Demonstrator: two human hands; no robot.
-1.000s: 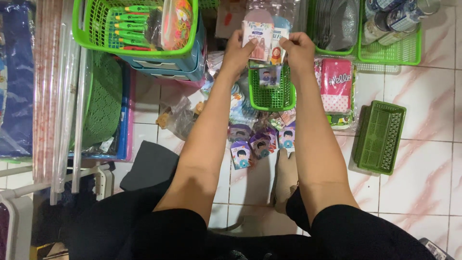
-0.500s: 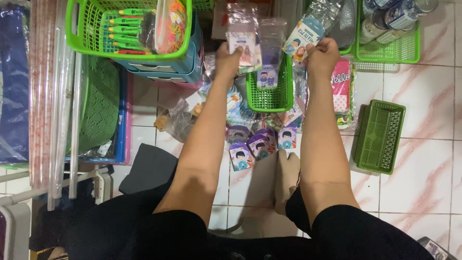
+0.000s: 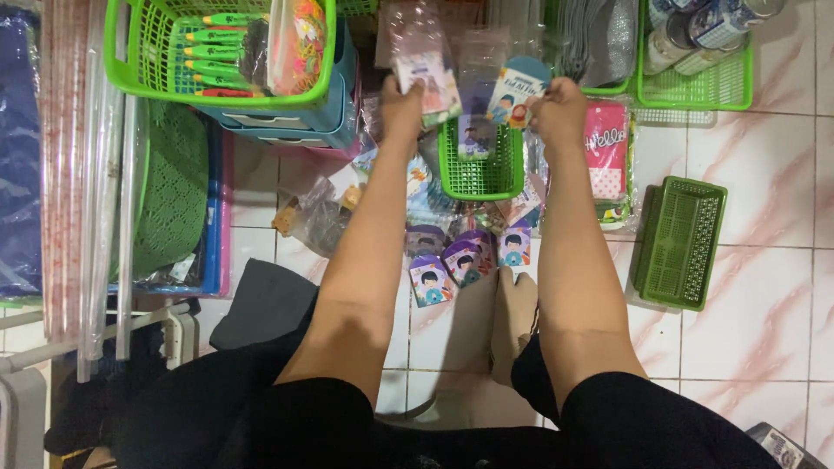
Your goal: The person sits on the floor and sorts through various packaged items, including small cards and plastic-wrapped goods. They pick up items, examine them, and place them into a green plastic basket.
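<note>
Sitting between the hands, a small green basket [image 3: 480, 165] of plastic mesh holds one upright card packet [image 3: 473, 139] with a cartoon figure on it. Left of the left hand [image 3: 401, 106], a bigger bright-green basket [image 3: 139, 65] stands on a blue drawer box [image 3: 287, 117]; it carries a row of green pens [image 3: 221, 48] and a clear bag of coloured bands [image 3: 300, 39]. Beyond the right hand [image 3: 556, 108], a shallow green tray [image 3: 695, 87] holds tins [image 3: 695, 35] lying on their sides, and a dark-green oblong basket [image 3: 682, 243] lies on the pale marbled floor tiles [image 3: 764, 287] to the right. A pink dotted pouch [image 3: 605, 152] in clear wrap lies just right of the right hand. Nearer the body than the hands, several arch-topped purple and blue packets [image 3: 460, 256] lie scattered on the floor.

Both hands are closed in a pinch. The left hand grips a glossy clear sleeve [image 3: 426, 61] with a printed card inside, held above the small basket's left rim. The right hand pinches a blue-and-white arch-topped card [image 3: 517, 87], held just above the basket's far right corner.
</note>
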